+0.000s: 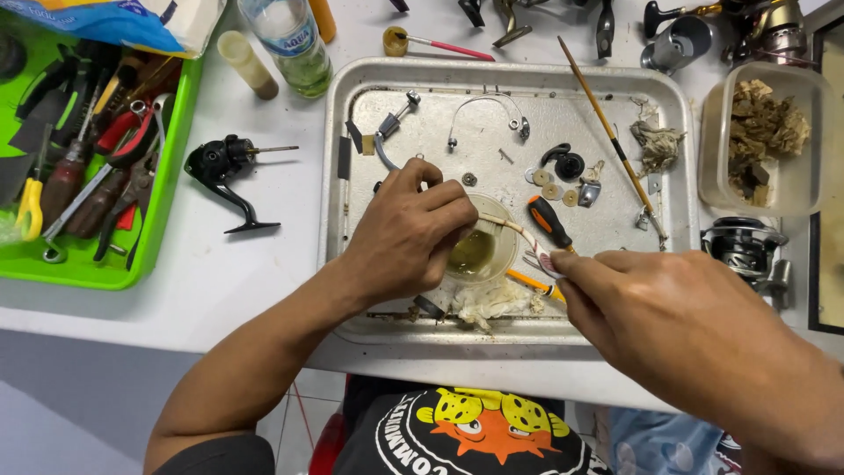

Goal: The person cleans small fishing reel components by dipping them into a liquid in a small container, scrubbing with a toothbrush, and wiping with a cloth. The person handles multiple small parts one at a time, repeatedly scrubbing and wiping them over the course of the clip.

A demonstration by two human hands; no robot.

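Note:
My left hand (413,233) is curled over a small clear bowl (492,255) of yellowish liquid in the metal tray (352,79), fingers pinched on a small part I cannot make out. My right hand (668,321) grips the handle of a toothbrush (519,230) whose head reaches under the left fingers at the bowl's rim. A black-and-orange screwdriver (549,222) lies just right of the bowl. A dirty rag (488,303) lies below the bowl.
Small reel parts, washers (552,191), a bail wire (483,101) and a thin paintbrush (607,123) lie in the tray. A reel body (224,163) lies left of it, beside a green tool tray (167,193). A bottle (290,40), plastic container (791,189) and another reel (747,246) stand around.

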